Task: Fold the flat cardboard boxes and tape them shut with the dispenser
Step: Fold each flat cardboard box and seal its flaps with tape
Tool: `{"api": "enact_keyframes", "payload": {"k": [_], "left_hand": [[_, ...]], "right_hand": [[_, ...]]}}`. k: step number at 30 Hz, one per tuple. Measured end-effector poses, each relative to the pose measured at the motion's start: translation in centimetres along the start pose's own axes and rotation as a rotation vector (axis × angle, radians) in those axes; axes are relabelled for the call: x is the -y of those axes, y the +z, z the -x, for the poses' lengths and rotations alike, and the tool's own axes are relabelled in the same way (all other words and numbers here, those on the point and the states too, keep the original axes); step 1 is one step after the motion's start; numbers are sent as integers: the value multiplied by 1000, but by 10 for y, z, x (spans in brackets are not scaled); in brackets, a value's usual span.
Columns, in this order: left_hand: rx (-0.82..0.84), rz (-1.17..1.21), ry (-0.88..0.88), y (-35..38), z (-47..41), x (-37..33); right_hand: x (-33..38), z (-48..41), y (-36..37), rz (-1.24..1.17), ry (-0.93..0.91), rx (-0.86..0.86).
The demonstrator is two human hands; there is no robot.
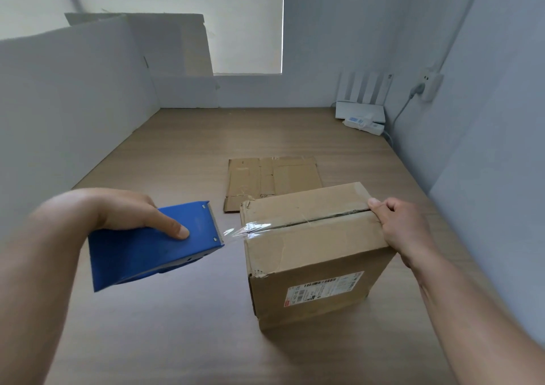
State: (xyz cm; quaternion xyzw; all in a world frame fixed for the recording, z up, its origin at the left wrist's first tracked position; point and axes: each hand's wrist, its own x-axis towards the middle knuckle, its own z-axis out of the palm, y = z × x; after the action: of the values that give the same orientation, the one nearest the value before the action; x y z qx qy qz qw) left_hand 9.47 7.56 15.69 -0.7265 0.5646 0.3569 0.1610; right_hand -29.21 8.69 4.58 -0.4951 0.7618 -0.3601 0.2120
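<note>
A folded brown cardboard box (318, 255) stands on the wooden table, its top flaps closed along a centre seam, a shipping label on its near side. My left hand (124, 210) grips a blue tape dispenser (153, 244) just left of the box. A strip of clear tape (239, 232) stretches from the dispenser's blade to the left end of the seam and runs along it. My right hand (404, 228) holds the box's right top edge, thumb pressing on the seam's end. A flat cardboard box (271, 178) lies on the table behind the folded one.
White boards (73, 113) line the table's left side and back left corner. A white router (361, 101) and a power strip (365, 123) sit at the back right corner, with a wall socket (429, 82) above. Bare wooden tabletop (182, 325) spreads in front.
</note>
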Motion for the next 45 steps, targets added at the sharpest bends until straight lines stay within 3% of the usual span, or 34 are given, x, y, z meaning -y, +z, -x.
{"api": "enact_keyframes", "payload": {"k": [6,11,16,20,25,28,29,32,34,36,40,45], "left_hand": [[-32,-78,-57,16,-20,-33],[-290,-594,-157,56,-50,-43],[-325,-338,-118,91,-81,-12],[-481,-307,-83,139,-99,0],[-478,-132,-102,192,-116,9],[-456,-136,-150,192,-110,4],[-482,-38,-162,185,-104,-1],[-769,402,20,156,-65,-43],[-887,394,243,146,-31,-87],[-848,266,332,150,-7,-124],[-733,110,178,164,-8,-146],[-647,298,68,153,-17,-133]], "right_hand": [[-1,3,-1,23,-7,2],[2,5,-1,42,-9,4],[5,5,3,61,20,-7],[5,5,3,56,12,-19],[4,4,3,68,-1,-22],[4,4,3,70,-11,-29],[3,4,3,77,-15,-30],[3,4,3,74,-19,-32],[4,4,3,69,-15,-31],[4,4,3,80,-13,-26],[5,4,2,104,-33,-19],[2,4,2,108,-44,-9]]}}
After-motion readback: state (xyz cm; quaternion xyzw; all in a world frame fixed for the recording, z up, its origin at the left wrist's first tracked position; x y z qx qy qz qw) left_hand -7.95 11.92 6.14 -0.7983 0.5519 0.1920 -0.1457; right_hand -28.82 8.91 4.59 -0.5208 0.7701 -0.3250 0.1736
